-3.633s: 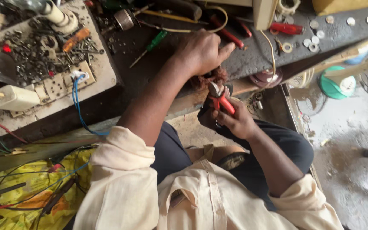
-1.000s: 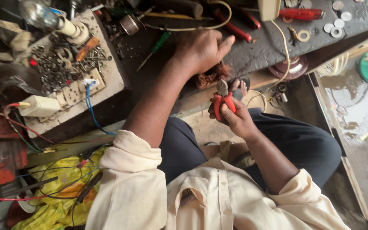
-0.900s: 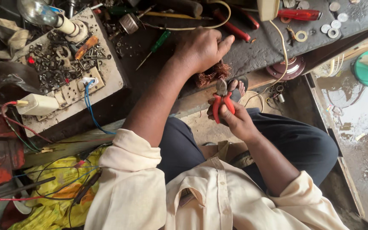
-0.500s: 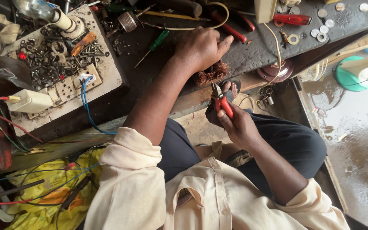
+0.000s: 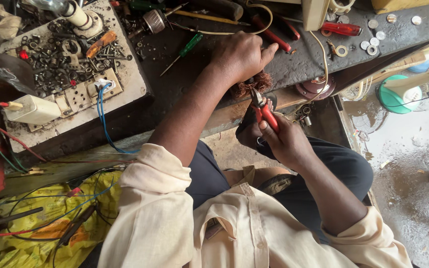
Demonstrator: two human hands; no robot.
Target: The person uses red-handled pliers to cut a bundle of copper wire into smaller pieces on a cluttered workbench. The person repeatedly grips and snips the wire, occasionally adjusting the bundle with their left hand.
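Gripping the red-handled cutters (image 5: pixel 265 113) in your right hand (image 5: pixel 286 144), fingers wrapped round both handles, nose aimed up into the copper winding bundle (image 5: pixel 251 85). The metal tips sit right at the lower edge of the copper; can't tell whether they're closed on a strand or just touching.

Left hand (image 5: pixel 239 54) is clenched down over the top of the bundle, thumb out toward the bench top (image 5: pixel 304 59). The bundle itself hangs at the front edge of the bench, pinned under that hand, mostly hidden by it.

Risks as I read them:
- Your left fingers curl under, just above the cutter tips. If the cutters slip off a strand or bite through suddenly, they'd travel up toward those fingers.
- The bundle is held only by palm pressure at the bench lip. Pull hard with the cutters and it could drag off the edge toward your lap.
- Frayed strand ends stick out on all sides; these likely prick or snag bare skin.
- A foot in a sandal (image 5: pixel 270 105) shows directly below the cutting point. Offcuts would drop onto it.
- The cream cable (image 5: pixel 323 64) runs over the bench edge near the work. A wide swing of the right hand could hook it.
- Loose washers (image 5: pixel 371 45) and the green screwdriver (image 5: pixel 187 47) lie well apart, no issue.
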